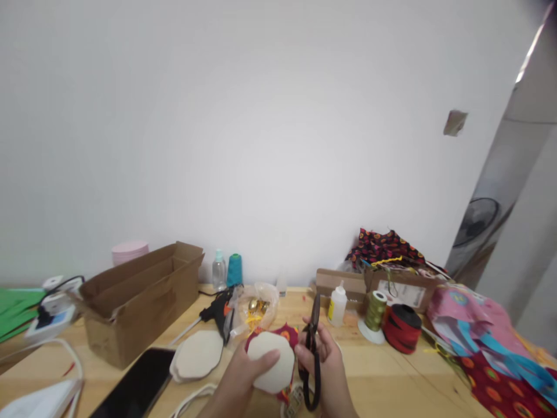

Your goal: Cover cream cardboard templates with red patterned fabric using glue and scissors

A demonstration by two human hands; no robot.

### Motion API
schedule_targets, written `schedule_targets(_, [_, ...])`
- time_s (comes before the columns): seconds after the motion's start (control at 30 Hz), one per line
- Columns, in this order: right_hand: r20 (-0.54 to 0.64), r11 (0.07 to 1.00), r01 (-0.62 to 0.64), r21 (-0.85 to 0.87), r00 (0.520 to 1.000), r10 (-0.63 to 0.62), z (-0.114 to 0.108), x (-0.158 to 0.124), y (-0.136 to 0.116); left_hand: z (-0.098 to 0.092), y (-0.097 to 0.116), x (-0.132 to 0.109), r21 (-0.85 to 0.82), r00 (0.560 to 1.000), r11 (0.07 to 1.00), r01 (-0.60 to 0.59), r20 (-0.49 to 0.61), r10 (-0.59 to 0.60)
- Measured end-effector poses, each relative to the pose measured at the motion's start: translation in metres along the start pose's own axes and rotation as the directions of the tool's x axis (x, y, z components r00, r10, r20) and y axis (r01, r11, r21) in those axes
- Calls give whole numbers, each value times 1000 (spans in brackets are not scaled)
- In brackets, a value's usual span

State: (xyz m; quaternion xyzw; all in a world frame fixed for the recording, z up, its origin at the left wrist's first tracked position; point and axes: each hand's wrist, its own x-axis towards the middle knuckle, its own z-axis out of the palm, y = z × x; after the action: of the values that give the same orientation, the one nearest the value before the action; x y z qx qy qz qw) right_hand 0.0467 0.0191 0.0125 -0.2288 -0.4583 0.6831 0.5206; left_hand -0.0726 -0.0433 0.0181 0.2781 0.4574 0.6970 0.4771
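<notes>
1. cream pad (277, 371), flat and round-cornered, is pinched by the grip of the left hand (242, 371), the thumb laid across its near face; it is held up over the counter (378, 380), in front of the person. red patterned cloth (288, 332) shows behind its upper edge.
2. black scissors (314, 334) stand upright, tips up, just right of the pad; the grip of the right hand (331, 363) has its fingers curled about the handles.
3. a black phone (137, 383) lies at the near left, with a white device (41, 399) farther left.
4. past the phone, a few cream pieces (198, 353) lie overlapped, near a black glue gun (215, 313) and a clear plastic bag (267, 296) with gold and yellow bits in it.
5. to the right stand a squeeze bottle (337, 306) with a yellow label, an olive thread spool (375, 312) and a red and black roll (403, 331); pink cloth (467, 316) is heaped beyond them at the right.
6. toward the back are a long cardboard box (143, 302) on the left, then a clear bottle (219, 271) beside a teal thread cone (234, 271); dark patterned cloth (385, 247) is piled at the right.
7. behind everything rises a pale wall (270, 133), a fan (478, 220) showing past its right edge.
</notes>
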Motion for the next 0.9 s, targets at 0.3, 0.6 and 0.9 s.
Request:
schedule_targets(0.3, [-39,996,66,-52,997,-68,-1,4,0,-5,-9,5,18,1000,1000,22,12,-22])
schedule_targets(0.6, [-40,999,32,-2,999,-32,0,1,1,-5,-10,6,15,1000,1000,17,-19,-16])
schedule_targets(0.9, [-35,1000,-10,14,999,11,1,0,-3,-2,-3,3,22,1000,1000,10,-22,-9])
